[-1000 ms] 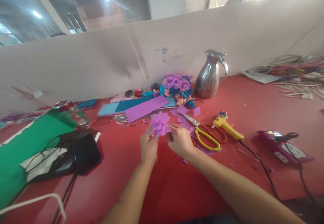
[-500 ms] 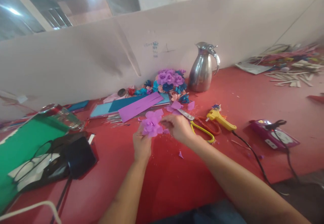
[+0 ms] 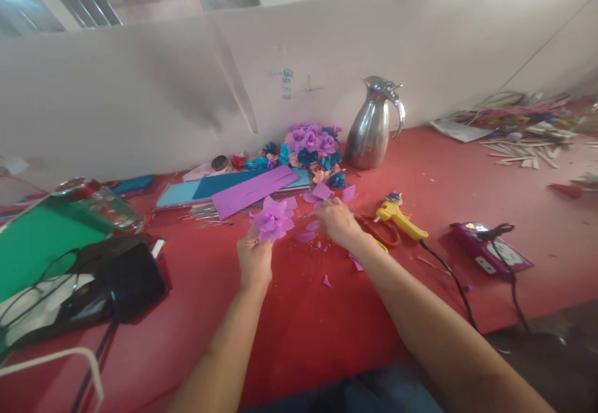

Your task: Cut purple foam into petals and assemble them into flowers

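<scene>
A purple paper flower [image 3: 272, 218] is held up in my left hand [image 3: 255, 257], whose fingers are closed beneath it. To its right, my right hand [image 3: 337, 221] is low over the table beside loose purple petals [image 3: 321, 192]; its fingers are bent together, and whatever is between them is hidden. Scissors with red and yellow handles [image 3: 390, 232] lie partly under my right wrist. The yellow glue gun [image 3: 402, 220] rests just right of them. Purple paper strips [image 3: 255, 191] lie behind the flower.
Finished paper flowers [image 3: 312, 145] are heaped against the wall, beside a steel jug [image 3: 372, 126]. A magenta power box [image 3: 490, 248] with cables sits at right. On the left are a black phone [image 3: 137, 282], a glass jar [image 3: 100, 204] and green paper [image 3: 42, 245].
My right hand has drawn away from the flower, down toward the loose petals. My left hand still holds the flower, which now faces more upward. The view has shifted slightly.
</scene>
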The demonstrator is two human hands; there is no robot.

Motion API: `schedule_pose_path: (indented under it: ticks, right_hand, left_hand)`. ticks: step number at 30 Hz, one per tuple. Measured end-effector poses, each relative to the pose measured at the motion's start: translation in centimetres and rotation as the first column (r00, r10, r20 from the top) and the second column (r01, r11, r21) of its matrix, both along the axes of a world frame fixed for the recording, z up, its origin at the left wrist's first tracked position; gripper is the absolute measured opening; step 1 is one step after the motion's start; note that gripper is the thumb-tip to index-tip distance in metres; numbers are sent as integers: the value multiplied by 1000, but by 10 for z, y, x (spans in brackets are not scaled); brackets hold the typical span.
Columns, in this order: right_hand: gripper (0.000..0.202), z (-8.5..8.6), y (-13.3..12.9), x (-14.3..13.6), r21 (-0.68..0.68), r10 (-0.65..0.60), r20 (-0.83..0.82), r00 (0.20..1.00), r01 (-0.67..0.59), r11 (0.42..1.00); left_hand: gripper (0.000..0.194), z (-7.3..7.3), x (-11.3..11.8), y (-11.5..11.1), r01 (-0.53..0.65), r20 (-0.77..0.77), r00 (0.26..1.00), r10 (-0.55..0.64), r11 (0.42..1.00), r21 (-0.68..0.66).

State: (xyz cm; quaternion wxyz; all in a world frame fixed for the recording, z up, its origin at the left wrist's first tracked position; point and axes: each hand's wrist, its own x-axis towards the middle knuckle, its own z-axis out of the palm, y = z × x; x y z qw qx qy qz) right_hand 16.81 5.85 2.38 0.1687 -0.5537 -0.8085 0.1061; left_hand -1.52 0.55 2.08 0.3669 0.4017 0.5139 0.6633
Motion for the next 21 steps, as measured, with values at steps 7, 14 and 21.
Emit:
schedule_pose_path:
  ticks: [7, 14, 21]
  right_hand:
    - [19, -6, 3, -10, 9, 22, -80, 997, -21, 1000]
    - [9, 14, -9, -21, -437, -388, -899, 204, -340, 833]
    - [5, 9, -5, -19, -502, -420, -828, 372, -158, 850]
  left_hand:
    - [14, 0, -2, -2, -37, 23, 999, 38, 998, -49]
    - [20, 8, 2, -3, 29, 116, 993, -24, 999, -34]
    - [26, 9, 2, -1, 95, 234, 967, -96, 995, 17]
